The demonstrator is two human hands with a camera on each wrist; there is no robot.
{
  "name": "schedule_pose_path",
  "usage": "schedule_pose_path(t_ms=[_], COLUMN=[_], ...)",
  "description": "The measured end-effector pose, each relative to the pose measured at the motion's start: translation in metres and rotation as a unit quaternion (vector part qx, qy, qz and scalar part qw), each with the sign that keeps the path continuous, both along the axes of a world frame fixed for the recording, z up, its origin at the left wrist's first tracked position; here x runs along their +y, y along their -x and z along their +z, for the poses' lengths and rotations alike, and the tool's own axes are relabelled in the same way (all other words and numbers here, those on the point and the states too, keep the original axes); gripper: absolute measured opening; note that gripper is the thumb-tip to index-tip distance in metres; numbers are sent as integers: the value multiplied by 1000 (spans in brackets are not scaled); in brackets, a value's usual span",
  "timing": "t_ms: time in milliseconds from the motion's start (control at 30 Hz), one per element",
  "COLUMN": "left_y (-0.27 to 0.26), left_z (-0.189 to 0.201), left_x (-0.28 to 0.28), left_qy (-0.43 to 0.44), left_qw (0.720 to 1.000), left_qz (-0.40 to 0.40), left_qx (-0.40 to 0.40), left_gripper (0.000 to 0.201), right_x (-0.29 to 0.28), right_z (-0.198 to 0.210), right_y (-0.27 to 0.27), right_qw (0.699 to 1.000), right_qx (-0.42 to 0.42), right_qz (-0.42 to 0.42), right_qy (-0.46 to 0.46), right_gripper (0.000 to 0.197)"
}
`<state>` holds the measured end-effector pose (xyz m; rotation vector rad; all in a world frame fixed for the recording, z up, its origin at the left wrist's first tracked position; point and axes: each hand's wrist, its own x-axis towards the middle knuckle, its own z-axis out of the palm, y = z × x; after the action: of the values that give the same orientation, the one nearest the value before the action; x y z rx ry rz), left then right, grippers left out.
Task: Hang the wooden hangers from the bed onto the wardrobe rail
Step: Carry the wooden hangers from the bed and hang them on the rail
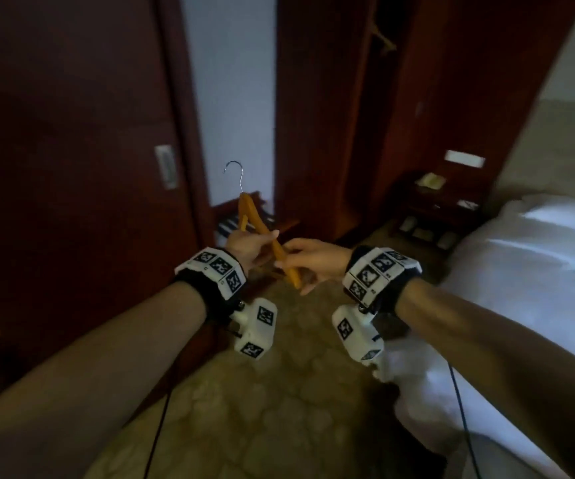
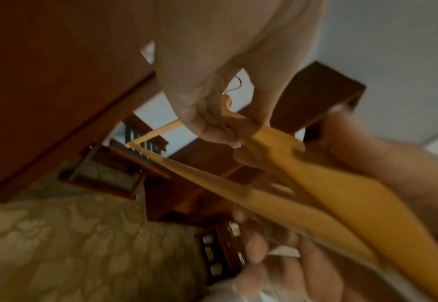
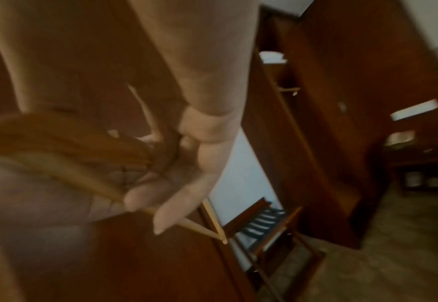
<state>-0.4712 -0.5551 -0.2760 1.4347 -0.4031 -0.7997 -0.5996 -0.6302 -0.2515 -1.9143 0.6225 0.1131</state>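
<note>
- The wooden hanger point(image 1: 262, 236) is held in the air between both hands, its metal hook point(image 1: 234, 169) pointing up and away from the fingers.
- The left hand point(image 1: 244, 248) has its fingers clamped round the hanger near the neck.
- The right hand point(image 1: 308, 259) pinches the near arm of the hanger, thumb on top.
- The bed point(image 1: 521, 271) lies to the right of the right fingers.
- The open wardrobe point(image 1: 376, 98) stands beyond the fingers, another hanger point(image 1: 384, 41) hanging inside it.
- A luggage rack point(image 1: 244, 219) sits behind the held hanger.
</note>
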Motion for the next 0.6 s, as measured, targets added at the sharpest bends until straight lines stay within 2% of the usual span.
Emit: schedule_pose_path(t_ms=[100, 133, 200, 333, 467, 533, 600], left_y=[-59, -77, -113, -172, -216, -241, -266], left_z=[11, 15, 23, 35, 43, 50, 59], left_x=[53, 71, 109, 196, 284, 323, 359], left_qy=[-8, -12, -19, -1, -15, -12, -2], left_qw=[996, 993, 983, 952, 923, 908, 896], left_qz=[76, 105, 175, 305, 382, 415, 440], left_qx=[-44, -53, -51, -35, -38, -48, -61], left_gripper=[22, 24, 25, 23, 18, 19, 11], right_x=[37, 50, 78, 146, 227, 267, 304], right_z=[14, 19, 28, 37, 37, 40, 46], right_y=[-83, -111, -165, -257, -321, -351, -378], right_qw=[995, 991, 982, 968, 955, 945, 932], right_qx=[-23, -39, -65, -120, -160, -185, -217], right_qz=[75, 98, 134, 209, 250, 267, 288], right_qy=[65, 87, 115, 75, 28, 27, 45], right_gripper=[4, 10, 8, 17, 24, 25, 29])
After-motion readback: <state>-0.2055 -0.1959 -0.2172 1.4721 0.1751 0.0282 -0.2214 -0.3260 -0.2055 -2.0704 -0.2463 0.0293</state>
